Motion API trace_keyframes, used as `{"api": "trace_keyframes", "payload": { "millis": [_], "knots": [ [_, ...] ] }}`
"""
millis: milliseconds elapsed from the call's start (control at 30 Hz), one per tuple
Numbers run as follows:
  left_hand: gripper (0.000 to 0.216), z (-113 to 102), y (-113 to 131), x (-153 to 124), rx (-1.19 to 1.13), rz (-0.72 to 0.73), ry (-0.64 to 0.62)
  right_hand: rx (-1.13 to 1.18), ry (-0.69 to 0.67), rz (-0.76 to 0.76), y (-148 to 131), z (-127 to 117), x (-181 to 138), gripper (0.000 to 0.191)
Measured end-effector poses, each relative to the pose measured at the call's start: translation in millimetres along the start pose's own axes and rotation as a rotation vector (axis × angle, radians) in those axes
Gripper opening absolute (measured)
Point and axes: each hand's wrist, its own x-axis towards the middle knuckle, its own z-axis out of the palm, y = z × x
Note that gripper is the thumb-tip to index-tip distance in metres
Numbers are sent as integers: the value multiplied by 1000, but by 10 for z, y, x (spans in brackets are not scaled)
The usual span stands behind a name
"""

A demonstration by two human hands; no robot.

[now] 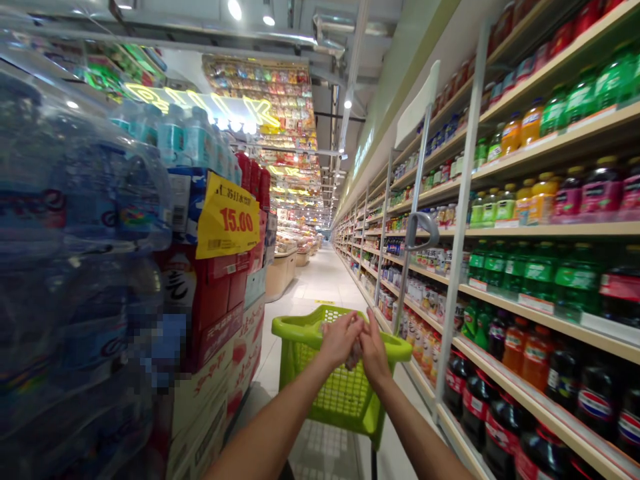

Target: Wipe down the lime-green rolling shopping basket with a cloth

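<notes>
A lime-green shopping basket (345, 393) stands in front of me, with lattice sides and a thick rim. Both my hands meet above its near side. My left hand (341, 339) is closed, its fingers bent toward the other hand. Something small and pale shows between the palms, too blurred to name. My right hand (375, 347) is held against the left one, its fingers stretched upward. Whether either wrist rests on the rim I cannot tell. The inside of the basket is mostly hidden behind my hands.
Shelves of bottled drinks (540, 267) line the right side, with a metal pole (423, 160) carrying a grey loop beside them. Close on the left rise shrink-wrapped water bottles (75, 267) and stacked cartons (215, 387) under a yellow price sign (227, 217). A tiled aisle (323, 267) runs ahead.
</notes>
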Motion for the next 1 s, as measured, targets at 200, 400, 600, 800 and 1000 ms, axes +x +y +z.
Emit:
{"api": "trace_keyframes", "payload": {
  "millis": [200,400,600,800,1000],
  "knots": [
    [34,137,-36,-111,313,178,3,-568,48,-67,231,-444,35,45],
    [28,-261,-524,-136,285,29,149,-789,-36,-115,234,-486,-18,39],
    [28,-60,-382,-130,272,63,183,-826,-6,-191,261,-359,-95,37],
    [31,145,-185,-166,326,264,72,-817,-57,-250,321,-467,-97,36],
    [36,-524,-914,-237,475,-68,287,-751,-49,-213,313,-490,-115,36]
  ]
}}
